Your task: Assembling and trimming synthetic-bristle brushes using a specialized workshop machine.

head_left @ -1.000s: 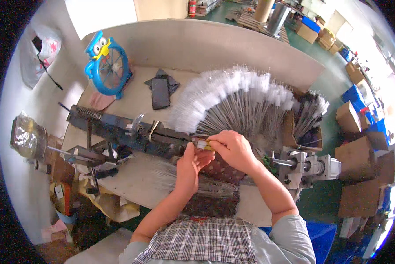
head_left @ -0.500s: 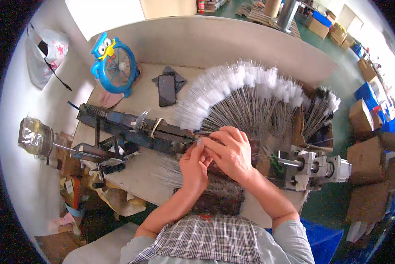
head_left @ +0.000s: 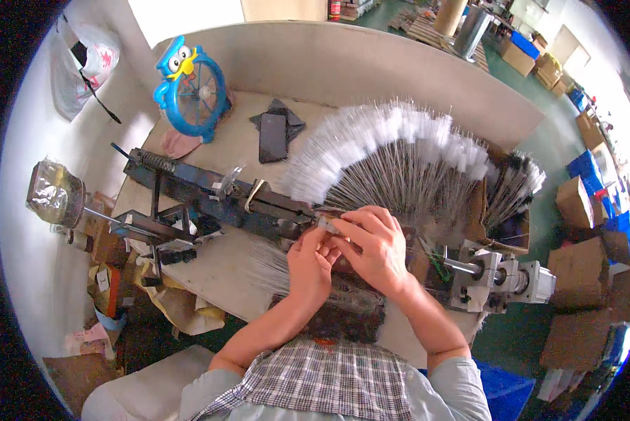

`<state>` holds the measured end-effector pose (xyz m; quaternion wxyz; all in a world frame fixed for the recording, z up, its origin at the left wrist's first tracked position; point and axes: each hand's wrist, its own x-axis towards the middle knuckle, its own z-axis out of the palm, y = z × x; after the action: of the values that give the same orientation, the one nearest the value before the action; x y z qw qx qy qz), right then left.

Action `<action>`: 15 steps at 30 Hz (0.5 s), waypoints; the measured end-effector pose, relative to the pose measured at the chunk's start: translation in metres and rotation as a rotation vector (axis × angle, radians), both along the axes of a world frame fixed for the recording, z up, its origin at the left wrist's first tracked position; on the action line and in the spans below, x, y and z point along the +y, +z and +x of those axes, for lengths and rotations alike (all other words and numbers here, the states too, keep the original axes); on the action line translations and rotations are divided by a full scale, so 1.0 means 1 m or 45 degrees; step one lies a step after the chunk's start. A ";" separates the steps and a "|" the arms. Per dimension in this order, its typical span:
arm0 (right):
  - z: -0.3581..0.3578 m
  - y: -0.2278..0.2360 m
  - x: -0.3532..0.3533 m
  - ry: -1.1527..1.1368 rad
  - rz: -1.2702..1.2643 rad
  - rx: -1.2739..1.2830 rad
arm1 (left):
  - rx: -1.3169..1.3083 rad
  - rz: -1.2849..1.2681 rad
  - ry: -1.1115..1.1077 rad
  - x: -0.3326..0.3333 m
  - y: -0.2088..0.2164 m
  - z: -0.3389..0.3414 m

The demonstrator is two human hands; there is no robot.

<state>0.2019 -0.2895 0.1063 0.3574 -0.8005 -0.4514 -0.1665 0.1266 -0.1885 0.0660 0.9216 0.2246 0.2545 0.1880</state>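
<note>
My left hand (head_left: 310,266) and my right hand (head_left: 376,249) meet at the right end of a long dark metal fixture (head_left: 220,195). The fingertips of both are pinched close together. A small pale piece shows between them, too small and too covered to name. Beyond my hands fans a big pile of thin wire-stemmed brushes (head_left: 392,137) with white bristle heads. Loose thin wires (head_left: 267,265) lie on the table by my left wrist. A dark mat (head_left: 346,314) hangs over the near table edge, below my wrists.
A motor with a shaft (head_left: 500,275) stands at the table's right end. A carton (head_left: 505,238) holds dark-tipped brushes. Farther back are a phone (head_left: 273,138) on a dark cloth and a blue cartoon fan (head_left: 192,95). A clear jar (head_left: 57,191) sits on a rod at left.
The whole view has shifted slightly. My right fingers have lifted a little away from the left fingertips, and more of the small pale piece shows. Both hands remain by the fixture's end.
</note>
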 end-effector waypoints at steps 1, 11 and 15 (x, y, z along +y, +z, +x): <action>0.001 -0.001 0.000 0.003 0.000 -0.006 | -0.006 0.000 0.003 -0.001 0.001 0.001; -0.002 0.005 0.007 -0.018 -0.002 0.042 | 0.026 0.083 -0.049 -0.001 0.001 0.001; -0.007 0.003 0.013 -0.174 -0.033 0.009 | -0.078 0.012 -0.040 -0.001 0.003 -0.002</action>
<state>0.1952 -0.2768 0.1093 0.3365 -0.8345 -0.3966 -0.1818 0.1244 -0.1898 0.0691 0.9308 0.2271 0.2218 0.1813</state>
